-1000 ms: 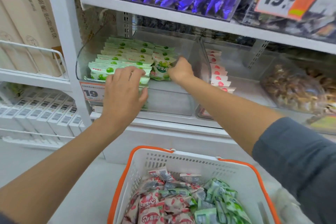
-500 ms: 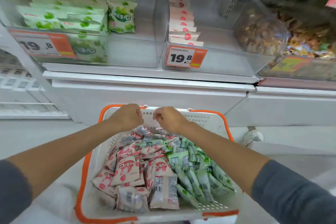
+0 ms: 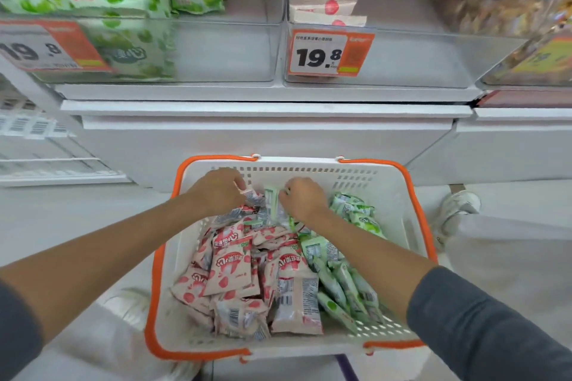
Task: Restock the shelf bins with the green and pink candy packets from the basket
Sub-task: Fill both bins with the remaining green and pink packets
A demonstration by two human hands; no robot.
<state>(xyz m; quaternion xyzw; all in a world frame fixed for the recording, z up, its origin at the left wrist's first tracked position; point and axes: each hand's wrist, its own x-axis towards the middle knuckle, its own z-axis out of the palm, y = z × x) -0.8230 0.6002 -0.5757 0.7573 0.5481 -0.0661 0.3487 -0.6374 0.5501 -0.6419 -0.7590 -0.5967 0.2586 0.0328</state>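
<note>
Orange-rimmed basket (image 3: 365,182): it sits low in front of the shelf (image 3: 263,93), heaped with pink packets (image 3: 230,269) on our left and green packets (image 3: 340,281) on our right.
Left hand (image 3: 216,192): the fingers are curled down at the far end of the heap and pinch one of the pink packets.
Right hand (image 3: 305,198): it is curled just beside the left; the fingertips are hidden from us, so it only seems to pinch a green one.
Green bin (image 3: 216,52): rows fill its left part, and the right part is bare.
Pink bin (image 3: 418,59): a short stack stands at its left wall, above the price tag (image 3: 328,52).
Done: we judge it partly done, since both bins hold some stock.
Left: most of it, as the basket is far from emptied.
Room: a shop aisle with a pale floor (image 3: 62,226), white shelving and clear bins.
</note>
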